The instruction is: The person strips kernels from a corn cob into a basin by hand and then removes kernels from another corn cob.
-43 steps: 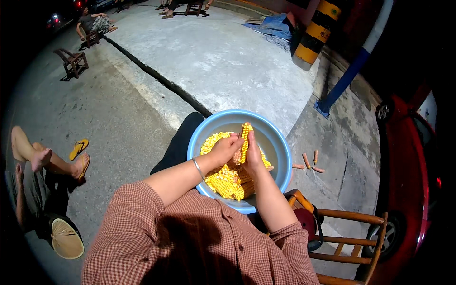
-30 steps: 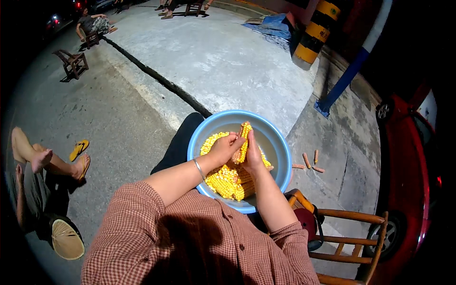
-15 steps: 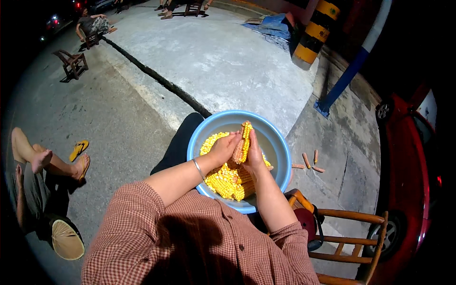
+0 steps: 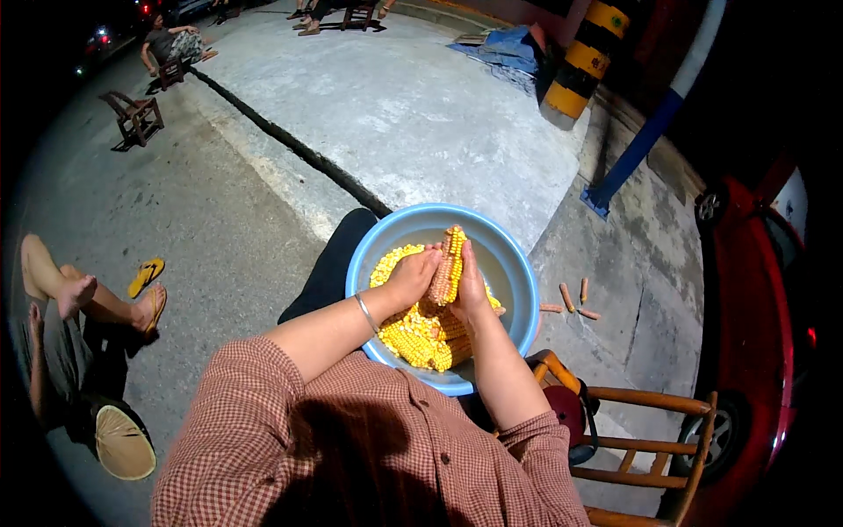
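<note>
A partly stripped corn cob (image 4: 450,262) stands upright between my hands, yellow kernels on one side and pinkish bare cob on the other. My left hand (image 4: 411,277), with a silver bangle at the wrist, grips it from the left; my right hand (image 4: 471,285) holds it along the right. They are over a blue basin (image 4: 516,281) on my lap, which holds loose yellow kernels (image 4: 395,262) and corn ears (image 4: 420,347).
Several bare cobs (image 4: 585,290) lie right of the basin. Another person's legs (image 4: 61,290) and a straw hat (image 4: 123,439) are at left. A wooden chair (image 4: 641,395), red car (image 4: 746,290) and blue-white pole (image 4: 645,145) stand right; more seated people (image 4: 162,44) are behind.
My left thumb has drawn back a little from across the cob, and more of its stripped pinkish side shows. The basin and my forearms have barely moved.
</note>
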Tool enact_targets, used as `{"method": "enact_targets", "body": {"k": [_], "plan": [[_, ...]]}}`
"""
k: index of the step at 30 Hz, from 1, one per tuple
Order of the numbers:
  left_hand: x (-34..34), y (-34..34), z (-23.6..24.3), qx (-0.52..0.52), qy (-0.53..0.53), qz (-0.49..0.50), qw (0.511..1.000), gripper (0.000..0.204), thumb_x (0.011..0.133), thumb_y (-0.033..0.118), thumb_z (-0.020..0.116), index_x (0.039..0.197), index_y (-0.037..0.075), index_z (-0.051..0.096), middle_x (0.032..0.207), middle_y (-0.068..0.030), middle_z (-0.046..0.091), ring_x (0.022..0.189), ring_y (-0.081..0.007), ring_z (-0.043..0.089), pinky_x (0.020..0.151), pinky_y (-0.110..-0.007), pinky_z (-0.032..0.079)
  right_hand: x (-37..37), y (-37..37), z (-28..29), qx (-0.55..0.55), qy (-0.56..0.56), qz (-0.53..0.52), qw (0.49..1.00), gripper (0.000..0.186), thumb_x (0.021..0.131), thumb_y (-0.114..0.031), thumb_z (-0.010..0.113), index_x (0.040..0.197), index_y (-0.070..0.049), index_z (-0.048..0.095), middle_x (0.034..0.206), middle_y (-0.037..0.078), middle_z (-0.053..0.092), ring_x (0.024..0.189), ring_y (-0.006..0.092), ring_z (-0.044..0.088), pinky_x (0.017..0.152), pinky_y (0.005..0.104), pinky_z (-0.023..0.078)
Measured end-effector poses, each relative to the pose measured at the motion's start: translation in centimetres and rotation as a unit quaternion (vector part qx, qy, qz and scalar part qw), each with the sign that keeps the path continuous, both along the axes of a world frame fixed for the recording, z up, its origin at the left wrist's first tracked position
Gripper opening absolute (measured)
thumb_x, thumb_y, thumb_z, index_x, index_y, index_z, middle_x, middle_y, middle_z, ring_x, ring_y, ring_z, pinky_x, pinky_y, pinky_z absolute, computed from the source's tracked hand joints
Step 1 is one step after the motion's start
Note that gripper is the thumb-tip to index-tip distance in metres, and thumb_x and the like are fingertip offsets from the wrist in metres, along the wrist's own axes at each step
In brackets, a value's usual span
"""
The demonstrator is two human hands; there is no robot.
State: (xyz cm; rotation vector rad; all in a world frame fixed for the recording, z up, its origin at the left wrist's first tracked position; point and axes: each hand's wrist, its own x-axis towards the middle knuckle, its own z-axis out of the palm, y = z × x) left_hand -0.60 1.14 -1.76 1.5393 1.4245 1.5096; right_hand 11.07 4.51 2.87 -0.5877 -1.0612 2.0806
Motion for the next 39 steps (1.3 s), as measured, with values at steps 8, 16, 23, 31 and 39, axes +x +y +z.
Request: {"method": "enact_targets", "body": {"k": [8,16,23,31,39], "plan": [[0.4,-1.0,2.8,-0.036,-0.064,-0.013,0.997,0.042,0.093,0.031,0.034,0.104,-0.004,0.053,0.096,-0.0123,0.059,0.087,-0.0169,0.055,0.08,-0.028,0.042,-0.2,0.3,-1.2,0.046,-0.04,-0.023,0.998,0.05,0.089,-0.047,0.035,0.112,-0.005,0.048,0.105,0.01,0.054,0.095,0.019,0.054,0.083,0.0335,0.044],[0.1,-0.8,1.4,-0.043,-0.05,-0.042,0.997,0.044,0.093,0.033,0.033,0.102,-0.004,0.054,0.093,-0.0102,0.059,0.086,-0.0155,0.055,0.079,-0.027,0.042,-0.2,0.2,-0.7,0.014,-0.015,-0.006,1.0,0.047,0.092,-0.041,0.033,0.11,-0.001,0.049,0.102,0.01,0.055,0.093,0.0185,0.054,0.083,0.0294,0.042],[0.5,-0.3,1.1,0.021,-0.121,-0.005,0.992,0.039,0.091,0.03,0.039,0.104,-0.005,0.052,0.094,-0.0121,0.06,0.087,-0.0203,0.058,0.076,-0.03,0.043,-0.3,0.7,-1.2,0.001,0.014,0.003,1.0,0.049,0.089,-0.047,0.036,0.112,-0.005,0.049,0.104,0.008,0.055,0.097,0.0186,0.053,0.086,0.0317,0.042],[0.3,-1.0,2.6,-0.044,-0.075,-0.065,0.994,0.038,0.092,0.029,0.039,0.103,-0.005,0.053,0.096,-0.008,0.058,0.088,-0.0124,0.053,0.079,-0.024,0.04,-0.4,1.5,-3.1,0.113,-0.06,-0.058,0.99,0.048,0.092,-0.042,0.032,0.113,-0.001,0.047,0.106,0.011,0.053,0.096,0.0187,0.052,0.085,0.0299,0.041],[0.2,-0.6,1.6,-0.021,-0.123,-0.049,0.991,0.039,0.093,0.03,0.036,0.103,-0.004,0.053,0.092,-0.0084,0.058,0.086,-0.0124,0.053,0.076,-0.025,0.042,-0.1,0.4,-1.1,0.015,-0.034,-0.015,0.999,0.056,0.088,-0.052,0.033,0.113,-0.004,0.048,0.104,0.009,0.055,0.094,0.0199,0.055,0.083,0.0323,0.044]]}}
